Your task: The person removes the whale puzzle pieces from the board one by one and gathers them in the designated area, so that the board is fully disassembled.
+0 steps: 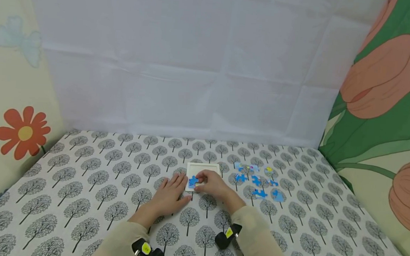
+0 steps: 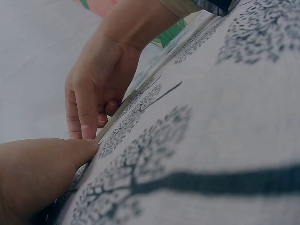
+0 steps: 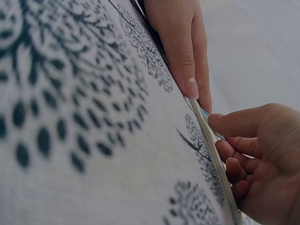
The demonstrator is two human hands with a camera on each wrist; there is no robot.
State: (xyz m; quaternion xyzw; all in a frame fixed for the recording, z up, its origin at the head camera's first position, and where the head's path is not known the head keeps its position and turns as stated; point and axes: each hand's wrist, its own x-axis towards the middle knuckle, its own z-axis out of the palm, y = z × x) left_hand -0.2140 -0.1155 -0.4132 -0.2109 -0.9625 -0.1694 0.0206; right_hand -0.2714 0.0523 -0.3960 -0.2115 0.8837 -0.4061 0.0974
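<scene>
A white puzzle frame (image 1: pixel 203 167) lies on the cloth, with a blue jigsaw piece (image 1: pixel 192 181) in its lower left corner. My right hand (image 1: pixel 213 184) is over the frame, its thumb and forefinger pinching the piece at its right side. In the right wrist view, a sliver of blue shows by the thumb (image 3: pixel 225 120). Flat on the cloth, my left hand (image 1: pixel 170 196) has its fingers straight, the tips at the frame's left edge. The right hand hides the frame's lower right part.
Several loose blue jigsaw pieces (image 1: pixel 255 181) lie scattered right of the frame, one with a yellow figure (image 1: pixel 269 170). A tree-print cloth (image 1: pixel 117 185) covers the table. Behind it hangs a white sheet (image 1: pixel 194 64).
</scene>
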